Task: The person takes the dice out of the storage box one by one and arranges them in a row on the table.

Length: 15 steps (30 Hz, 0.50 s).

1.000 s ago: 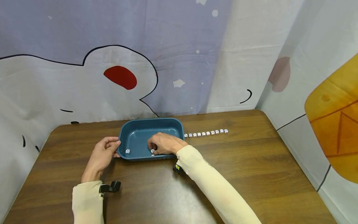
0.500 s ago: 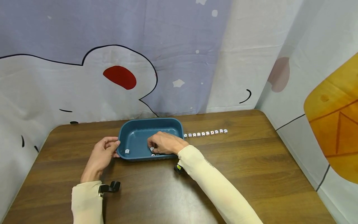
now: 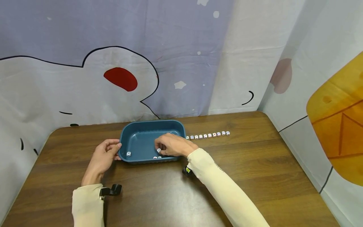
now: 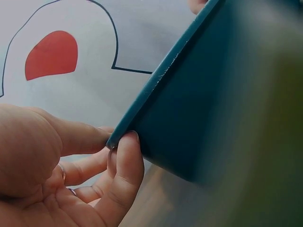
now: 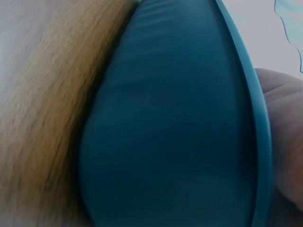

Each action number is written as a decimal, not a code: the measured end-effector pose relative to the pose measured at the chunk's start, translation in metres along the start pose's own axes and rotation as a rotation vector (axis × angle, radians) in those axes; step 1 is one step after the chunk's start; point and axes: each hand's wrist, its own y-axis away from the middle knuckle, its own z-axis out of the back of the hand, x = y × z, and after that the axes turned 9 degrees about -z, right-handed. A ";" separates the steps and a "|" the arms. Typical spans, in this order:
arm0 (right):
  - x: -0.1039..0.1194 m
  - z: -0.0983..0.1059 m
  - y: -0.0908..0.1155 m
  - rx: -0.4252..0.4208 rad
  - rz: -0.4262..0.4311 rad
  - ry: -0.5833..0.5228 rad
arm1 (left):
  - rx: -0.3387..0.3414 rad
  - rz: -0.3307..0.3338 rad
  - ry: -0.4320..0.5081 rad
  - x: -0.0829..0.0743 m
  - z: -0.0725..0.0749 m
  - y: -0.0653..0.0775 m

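A blue-green plastic tray (image 3: 141,139) stands on the table near its back edge. My left hand (image 3: 105,154) pinches the tray's left rim between thumb and fingers, as the left wrist view also shows at the rim (image 4: 156,78). Inside the tray, my right hand (image 3: 173,145) pinches a white die (image 3: 158,150) in its fingertips. Below that hand, two more dice (image 3: 155,157) lie by the near wall, partly hidden. A single die (image 3: 129,154) sits in the tray's near left corner. The tray wall (image 5: 175,118) covers most of the right wrist view, hiding the fingertips there.
A row of several white dice (image 3: 205,136) runs rightward on the table from the tray's right side. Behind the wooden table (image 3: 255,164) hangs a printed curtain (image 3: 181,56), with another curtain side (image 3: 300,132) at the right.
My right hand has lifted slightly and moved right with the die, uncovering the dice by the near wall. The left hand stays on the rim.
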 end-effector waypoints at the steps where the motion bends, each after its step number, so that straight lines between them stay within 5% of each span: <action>1: -0.001 0.001 0.001 -0.006 -0.001 -0.001 | 0.001 -0.002 0.001 0.000 0.000 0.000; 15: -0.008 0.006 0.016 -0.066 0.022 -0.028 | -0.006 -0.018 0.025 0.001 0.000 0.001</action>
